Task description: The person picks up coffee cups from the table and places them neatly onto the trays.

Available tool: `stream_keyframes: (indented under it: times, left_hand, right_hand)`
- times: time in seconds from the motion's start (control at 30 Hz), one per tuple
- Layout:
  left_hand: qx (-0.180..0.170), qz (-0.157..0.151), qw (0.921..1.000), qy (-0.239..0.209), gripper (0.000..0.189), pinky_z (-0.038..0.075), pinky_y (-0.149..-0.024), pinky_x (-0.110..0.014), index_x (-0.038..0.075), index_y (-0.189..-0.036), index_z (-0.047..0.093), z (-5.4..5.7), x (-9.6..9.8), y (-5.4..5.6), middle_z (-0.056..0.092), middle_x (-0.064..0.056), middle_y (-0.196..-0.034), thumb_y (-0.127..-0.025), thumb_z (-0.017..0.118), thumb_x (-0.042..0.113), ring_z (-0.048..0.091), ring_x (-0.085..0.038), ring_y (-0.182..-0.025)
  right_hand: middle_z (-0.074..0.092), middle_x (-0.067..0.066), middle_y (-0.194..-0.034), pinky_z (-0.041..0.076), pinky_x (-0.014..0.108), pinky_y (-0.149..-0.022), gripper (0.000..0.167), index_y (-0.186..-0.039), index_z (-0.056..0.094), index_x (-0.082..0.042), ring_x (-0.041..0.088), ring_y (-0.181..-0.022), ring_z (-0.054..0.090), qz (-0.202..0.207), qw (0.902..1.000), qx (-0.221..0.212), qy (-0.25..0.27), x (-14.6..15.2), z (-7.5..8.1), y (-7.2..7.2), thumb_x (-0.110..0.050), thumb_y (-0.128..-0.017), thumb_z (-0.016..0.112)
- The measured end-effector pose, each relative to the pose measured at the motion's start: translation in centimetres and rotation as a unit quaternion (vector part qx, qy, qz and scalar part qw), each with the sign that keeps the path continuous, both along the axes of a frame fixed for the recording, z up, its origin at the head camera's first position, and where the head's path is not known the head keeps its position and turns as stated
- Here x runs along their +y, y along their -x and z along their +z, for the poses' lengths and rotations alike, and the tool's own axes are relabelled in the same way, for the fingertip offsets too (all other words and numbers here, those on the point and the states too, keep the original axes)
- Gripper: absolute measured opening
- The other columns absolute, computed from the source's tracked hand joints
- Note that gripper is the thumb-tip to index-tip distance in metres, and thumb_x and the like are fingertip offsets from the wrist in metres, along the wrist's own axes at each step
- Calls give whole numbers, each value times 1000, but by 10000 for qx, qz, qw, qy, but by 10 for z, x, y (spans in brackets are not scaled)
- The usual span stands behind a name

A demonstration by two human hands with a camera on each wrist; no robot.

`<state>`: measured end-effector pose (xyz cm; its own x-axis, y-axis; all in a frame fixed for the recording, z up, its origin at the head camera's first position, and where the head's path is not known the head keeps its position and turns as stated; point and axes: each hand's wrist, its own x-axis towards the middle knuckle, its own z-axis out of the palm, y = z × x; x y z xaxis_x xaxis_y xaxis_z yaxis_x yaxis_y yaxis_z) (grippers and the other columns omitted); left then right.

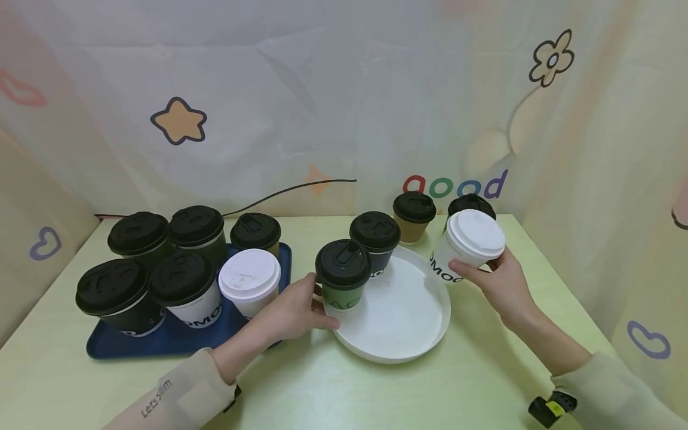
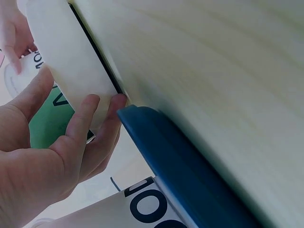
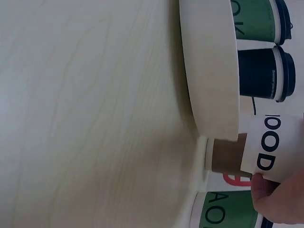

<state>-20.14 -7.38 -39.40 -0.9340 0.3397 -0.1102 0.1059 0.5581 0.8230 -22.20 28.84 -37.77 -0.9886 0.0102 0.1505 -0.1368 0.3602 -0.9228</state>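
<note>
My left hand (image 1: pixel 294 307) holds the round white plate (image 1: pixel 403 322) at its left edge, with the thumb at the rim and fingers against the outer wall (image 2: pixel 76 52). Right beside those fingers, a green cup with a black lid (image 1: pixel 343 275) stands on the plate. A dark navy cup (image 1: pixel 376 236) is behind it. Over the plate's right side, my right hand (image 1: pixel 502 286) grips a white cup with a white lid (image 1: pixel 466 248), tilted a little. Its dark lettering also shows in the right wrist view, beside my right thumb (image 3: pixel 263 194).
At left, a blue tray (image 1: pixel 177 346) bears several black-lidded cups and a white-lidded cup (image 1: pixel 250 283), partly behind my left forearm. Behind the plate stand a brown cup (image 1: pixel 412 224) and another black-lidded cup (image 1: pixel 472 205). A printed cloth backdrop (image 1: pixel 333 107) rises behind the table.
</note>
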Motion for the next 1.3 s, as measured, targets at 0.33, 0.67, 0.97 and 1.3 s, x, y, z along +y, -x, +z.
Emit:
stream_keyframes:
  times: [0.33, 0.67, 0.97, 1.3]
  left_hand:
    - [-1, 6, 10000, 30, 68, 54, -84, -38, -2, -130, 52, 0, 0, 0, 62, -13, -121, -77, 93, 13, 65, -22, -100]
    - [-28, 3, 10000, 68, 70, 54, -83, -37, -3, -130, 52, -1, 0, 0, 63, -12, -117, -77, 93, 14, 64, -22, -98]
    - [-63, 12, 10000, 17, 70, 54, -82, -37, -4, -130, 51, 0, 0, 0, 63, -12, -115, -77, 93, 14, 65, -22, -99]
    - [96, -86, 9999, 18, 67, 52, -80, -36, -2, -128, 53, -1, -1, -1, 63, -12, -114, -77, 93, 14, 62, -20, -92]
  right_hand:
    - [48, 8, -146, 48, 32, -102, 88, -156, 33, -9, 24, -130, 50, 761, 9963, 141, -369, -24, -5, 2, -12, -86, 86]
    - [48, 14, -150, 32, 59, -114, 91, -156, 35, -7, 35, -139, 43, 787, 9939, -105, -762, -35, -13, 12, -18, -83, 89]
    - [44, 16, -152, 32, 58, -114, 91, -157, 30, -5, 36, -140, 42, 880, 9937, -240, -643, -40, -18, 15, -18, -87, 86]
    - [41, 18, -153, 33, 61, -113, 95, -159, 25, -5, 37, -140, 40, 945, 9935, -248, -589, -40, -22, 17, -16, -87, 86]
